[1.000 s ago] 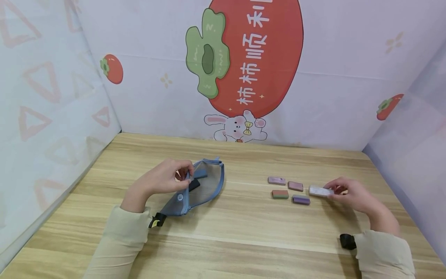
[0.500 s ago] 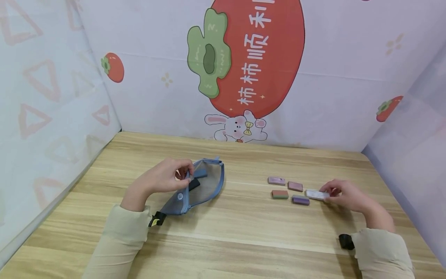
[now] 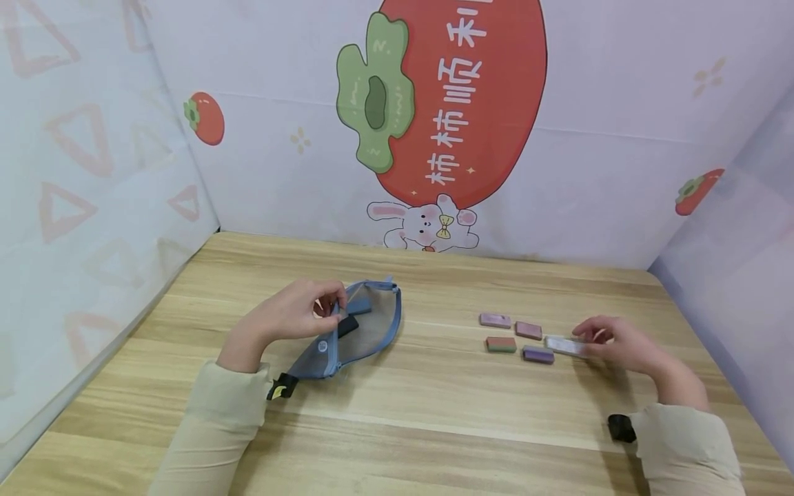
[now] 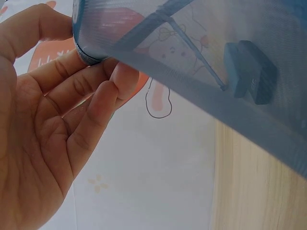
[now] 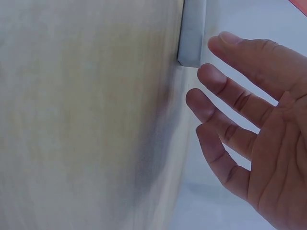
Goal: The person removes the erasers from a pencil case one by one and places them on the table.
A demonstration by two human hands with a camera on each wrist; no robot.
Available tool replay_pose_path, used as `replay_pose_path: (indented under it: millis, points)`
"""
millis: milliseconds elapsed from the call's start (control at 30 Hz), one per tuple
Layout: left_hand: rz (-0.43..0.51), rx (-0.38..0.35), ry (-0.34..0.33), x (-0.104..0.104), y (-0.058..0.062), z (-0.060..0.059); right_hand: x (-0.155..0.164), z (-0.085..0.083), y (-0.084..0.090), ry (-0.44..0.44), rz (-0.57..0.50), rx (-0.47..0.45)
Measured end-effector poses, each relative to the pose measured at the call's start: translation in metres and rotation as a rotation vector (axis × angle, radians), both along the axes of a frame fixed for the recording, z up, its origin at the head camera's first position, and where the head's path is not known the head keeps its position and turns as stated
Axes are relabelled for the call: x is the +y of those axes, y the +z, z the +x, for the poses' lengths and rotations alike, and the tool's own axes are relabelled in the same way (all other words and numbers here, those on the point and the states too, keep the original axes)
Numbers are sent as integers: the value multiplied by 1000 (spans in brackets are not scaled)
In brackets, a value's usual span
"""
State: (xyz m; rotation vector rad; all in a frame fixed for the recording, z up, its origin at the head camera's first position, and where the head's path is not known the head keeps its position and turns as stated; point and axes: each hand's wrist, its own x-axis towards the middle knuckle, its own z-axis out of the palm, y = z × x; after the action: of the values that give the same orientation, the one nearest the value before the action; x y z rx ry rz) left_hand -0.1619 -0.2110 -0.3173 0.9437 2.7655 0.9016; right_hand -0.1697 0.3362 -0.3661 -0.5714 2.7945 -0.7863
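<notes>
Left hand (image 3: 291, 318): thumb and fingertips pinch the open rim of the mesh pouch (image 3: 360, 331), lifting that edge while the rest sags on the desk (image 3: 409, 413). The pouch looks light, limp and see-through; the stiff zipper band is the surest place to hold, since the mesh would just fold. Two dark blocks (image 4: 250, 71) show through the netting inside.

Mid-desk, right of the pouch: four small erasers (image 3: 515, 337) lie flat in two rows, close together but apart. Likely light, rubbery, not fragile; best pinched across the short sides.

Right hand (image 3: 614, 342): fingers loosely spread, tips at the right end of the pale long eraser (image 3: 566, 345), which lies on the desk just beside the lower row. Whether they touch or only near it, I cannot tell; the wrist view is blurred.
</notes>
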Motion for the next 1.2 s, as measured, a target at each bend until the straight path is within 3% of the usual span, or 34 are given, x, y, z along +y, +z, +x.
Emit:
replay_pose_path:
  millis: [233, 600, 967, 1200]
  points:
    - [-2, 1, 10, 1, 0, 1, 0, 2, 4, -50, 4, 59]
    - [-4, -6, 8, 2, -1, 1, -10, 1, 17, -49, -18, 151]
    - [-9, -2, -3, 2, -2, -1, -30, -3, 26, -63, -24, 146]
    - [-5, 1, -10, 1, -3, -2, -48, -8, 25, -25, -44, 156]
